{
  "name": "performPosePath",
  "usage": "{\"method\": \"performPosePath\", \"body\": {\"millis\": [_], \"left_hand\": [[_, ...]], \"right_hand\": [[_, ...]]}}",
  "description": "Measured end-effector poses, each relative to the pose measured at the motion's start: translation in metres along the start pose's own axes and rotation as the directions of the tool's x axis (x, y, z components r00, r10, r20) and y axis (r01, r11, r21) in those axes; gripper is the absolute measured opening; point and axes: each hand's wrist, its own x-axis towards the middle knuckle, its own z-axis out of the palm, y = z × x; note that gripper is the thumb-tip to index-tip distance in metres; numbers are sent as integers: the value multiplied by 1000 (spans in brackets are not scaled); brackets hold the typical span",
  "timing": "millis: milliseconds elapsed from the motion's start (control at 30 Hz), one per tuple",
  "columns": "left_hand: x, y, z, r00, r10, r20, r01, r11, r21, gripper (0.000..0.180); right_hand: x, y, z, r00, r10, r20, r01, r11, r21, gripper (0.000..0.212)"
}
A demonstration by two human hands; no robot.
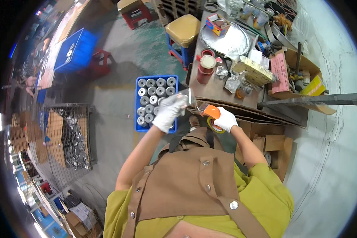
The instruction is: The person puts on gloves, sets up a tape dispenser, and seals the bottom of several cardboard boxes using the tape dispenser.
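In my white-gloved right hand (226, 119) is an orange tape dispenser (210, 111); a yellow-edged tape roll (215, 125) shows below it. To its left my left hand (169, 112), also gloved in white, has its fingers closed on a piece of clear film (190, 96). Whether the film runs to the dispenser I cannot tell. Below my left hand stands a blue crate (137, 104) with several rows of grey metal cylinders (152, 91), each with a hole in its end. My left hand hides the crate's lower right part.
At the right stands a cluttered workbench (194, 81) with a red canister (206, 70), a round metal tray (236, 41) and an open cardboard box (291, 65). A wire-mesh cage (63, 146) is at the left. A yellow-topped stool (183, 29) stands ahead.
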Motion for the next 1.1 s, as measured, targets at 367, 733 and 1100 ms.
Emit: {"method": "performPosePath", "body": {"millis": [367, 733, 1100], "left_hand": [[199, -94, 146, 924, -173, 341, 36, 927, 375, 32], [300, -203, 133, 966, -186, 177, 24, 754, 657, 27], [290, -169, 137, 959, -284, -11, 67, 190, 980, 75]], "right_hand": [[-62, 61, -27, 927, 359, -110, -339, 926, 168, 42], [-65, 46, -46, 784, 444, -434, -204, 844, 496, 62], [-39, 43, -40, 756, 417, -505, -114, 843, 526, 61]]}}
